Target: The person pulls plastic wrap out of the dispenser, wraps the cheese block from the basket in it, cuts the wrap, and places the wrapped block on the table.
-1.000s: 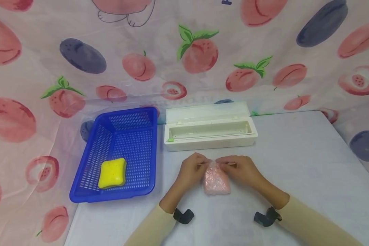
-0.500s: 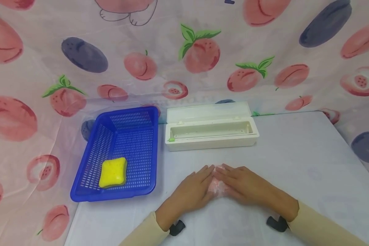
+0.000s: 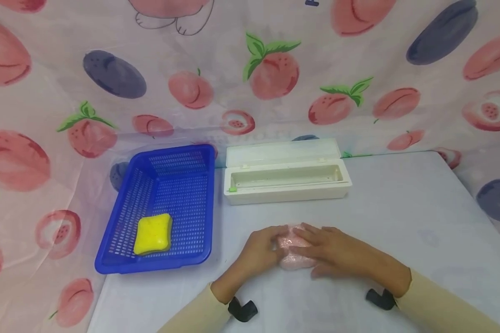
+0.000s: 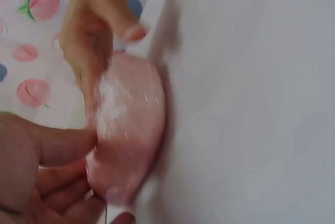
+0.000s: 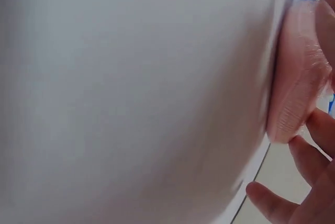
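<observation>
A pink sponge-like block wrapped in clear plastic film lies on the white table between both hands. My left hand pinches its left end, the thumb on the upper face and the fingers along the side in the left wrist view. My right hand lies over its right part with fingers extended and spread, partly hiding the block. In the left wrist view, the right thumb stands apart from the wrapped block. Wrinkled film shows on the block in the right wrist view, with the right fingers at its end.
Behind the hands stands a white long box with its lid raised and a small green slider at its left. To the left is a blue perforated basket holding a yellow sponge. A fruit-print cloth hangs behind.
Both hands first pinched the film at the block's far end, then pressed flat over it. Now the left hand pinches the left end, and the right fingers are spread on top. The block sits slightly nearer.
</observation>
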Demonstrator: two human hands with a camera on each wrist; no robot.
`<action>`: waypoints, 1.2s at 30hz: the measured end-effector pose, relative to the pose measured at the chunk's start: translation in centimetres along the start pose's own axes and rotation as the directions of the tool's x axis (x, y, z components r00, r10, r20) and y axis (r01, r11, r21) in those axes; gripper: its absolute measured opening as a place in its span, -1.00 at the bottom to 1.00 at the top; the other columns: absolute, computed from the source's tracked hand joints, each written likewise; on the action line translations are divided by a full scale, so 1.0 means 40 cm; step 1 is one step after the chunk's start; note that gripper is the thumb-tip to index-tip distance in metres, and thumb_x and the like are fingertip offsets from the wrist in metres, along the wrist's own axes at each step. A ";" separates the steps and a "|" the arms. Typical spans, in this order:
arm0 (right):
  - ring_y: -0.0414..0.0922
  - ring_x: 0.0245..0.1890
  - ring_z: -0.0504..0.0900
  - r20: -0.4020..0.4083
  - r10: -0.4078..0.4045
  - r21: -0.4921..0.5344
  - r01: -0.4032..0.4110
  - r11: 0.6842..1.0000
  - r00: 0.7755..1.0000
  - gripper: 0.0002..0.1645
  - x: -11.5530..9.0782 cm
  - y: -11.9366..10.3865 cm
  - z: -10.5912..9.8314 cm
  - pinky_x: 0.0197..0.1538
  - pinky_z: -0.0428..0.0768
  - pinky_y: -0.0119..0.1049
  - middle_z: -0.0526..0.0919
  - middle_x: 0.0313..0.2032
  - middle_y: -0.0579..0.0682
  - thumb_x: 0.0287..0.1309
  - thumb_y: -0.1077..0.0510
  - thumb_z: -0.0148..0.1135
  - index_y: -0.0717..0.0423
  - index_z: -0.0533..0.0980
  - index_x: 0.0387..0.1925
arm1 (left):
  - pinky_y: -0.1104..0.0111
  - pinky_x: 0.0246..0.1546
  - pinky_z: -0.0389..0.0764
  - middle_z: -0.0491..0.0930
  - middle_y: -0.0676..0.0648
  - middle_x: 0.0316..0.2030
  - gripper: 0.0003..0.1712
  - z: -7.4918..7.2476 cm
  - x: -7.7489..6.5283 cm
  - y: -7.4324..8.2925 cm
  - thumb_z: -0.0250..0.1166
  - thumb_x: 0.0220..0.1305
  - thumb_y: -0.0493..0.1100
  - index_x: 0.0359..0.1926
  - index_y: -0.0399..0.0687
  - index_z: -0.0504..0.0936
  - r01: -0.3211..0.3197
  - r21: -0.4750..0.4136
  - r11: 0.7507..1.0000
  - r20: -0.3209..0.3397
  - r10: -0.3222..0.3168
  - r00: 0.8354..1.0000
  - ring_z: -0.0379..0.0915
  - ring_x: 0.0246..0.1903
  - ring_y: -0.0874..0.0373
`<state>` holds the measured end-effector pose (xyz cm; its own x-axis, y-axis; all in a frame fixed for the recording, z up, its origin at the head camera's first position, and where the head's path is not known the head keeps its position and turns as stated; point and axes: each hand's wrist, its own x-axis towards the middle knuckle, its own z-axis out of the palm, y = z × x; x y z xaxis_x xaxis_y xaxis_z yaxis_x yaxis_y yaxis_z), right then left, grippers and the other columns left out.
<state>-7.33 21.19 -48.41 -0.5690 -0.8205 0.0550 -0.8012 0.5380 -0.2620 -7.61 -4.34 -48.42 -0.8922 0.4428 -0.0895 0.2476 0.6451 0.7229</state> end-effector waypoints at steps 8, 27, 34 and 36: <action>0.17 0.44 0.41 -0.055 -0.058 0.028 0.060 0.998 0.997 -0.18 0.018 0.023 0.007 0.28 0.55 0.15 0.48 0.41 0.01 0.07 0.09 0.54 -0.31 0.48 0.38 | 0.18 0.39 0.44 0.36 0.04 0.47 -0.48 -0.003 -0.012 -0.014 0.26 0.45 -0.05 0.37 -0.06 0.53 -0.217 0.348 0.912 0.096 0.196 0.976 0.23 0.50 0.09; 0.04 -0.02 0.70 0.311 0.441 0.890 -0.421 0.175 0.842 -0.28 0.000 -0.066 -0.021 -0.07 0.76 -0.05 0.47 0.29 0.35 0.51 -0.05 0.11 0.02 0.05 0.49 | 0.37 -0.20 0.57 0.71 -0.09 0.03 -0.27 0.013 -0.049 -0.004 0.32 0.39 0.03 0.46 0.07 0.25 0.244 -0.573 0.782 0.240 -0.124 0.963 0.59 -0.20 0.24; 0.00 -0.07 0.75 0.297 0.632 0.864 -0.483 0.141 0.716 -0.08 -0.021 -0.068 -0.014 -0.08 0.74 -0.18 0.37 0.38 0.40 0.41 -0.08 0.24 -0.04 -0.05 0.56 | 0.29 -0.10 0.63 0.52 -0.11 0.30 -0.24 0.058 -0.016 0.035 0.17 0.50 0.10 0.59 0.34 0.09 0.261 -0.568 0.781 0.132 -0.227 0.965 0.63 -0.05 0.17; 0.00 -0.05 0.74 0.250 0.706 0.815 -0.537 0.216 0.663 -0.07 -0.036 -0.058 -0.022 -0.08 0.69 -0.23 0.42 0.36 0.35 0.39 -0.17 0.23 -0.07 -0.01 0.56 | 0.26 -0.06 0.65 0.51 -0.05 0.30 -0.29 0.080 0.007 0.061 0.16 0.49 0.11 0.57 0.32 0.15 0.276 -0.567 0.776 0.085 -0.278 0.957 0.62 0.02 0.14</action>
<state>-4.82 21.32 -47.02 -0.8962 -0.2127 -0.3893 0.2836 0.4000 -0.8716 -6.05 -0.64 -48.87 -0.8903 0.2970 -0.3452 -0.2685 0.2700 0.9247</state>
